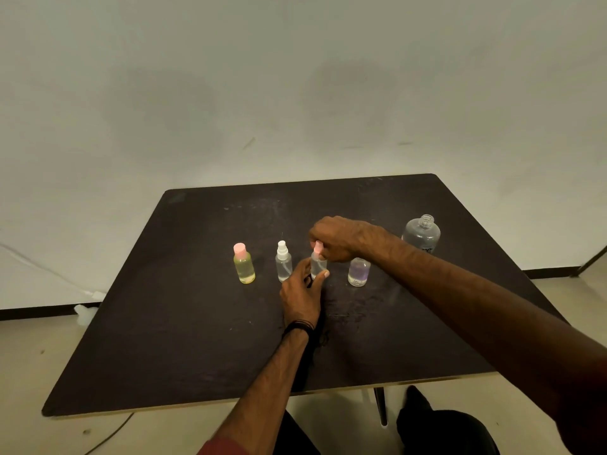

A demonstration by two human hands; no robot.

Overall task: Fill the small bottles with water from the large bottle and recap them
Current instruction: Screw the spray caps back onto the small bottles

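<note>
Spray bottle [318, 267]: centre of frame, upright on table [197, 323], clear, pink top [318, 249].
Left hand [302, 295]: fingers and thumb curled round the bottle's lower body.
Right hand [335, 238]: above it, fingertips pinching the pink top.
Yellow bottle [244, 265]: left of centre, pink cap on.
White sprayer [283, 261]: between yellow bottle and held one.
Purple bottle [359, 272]: right of centre, top hidden by wrist.
Large bottle [421, 234]: right, uncapped.
</note>
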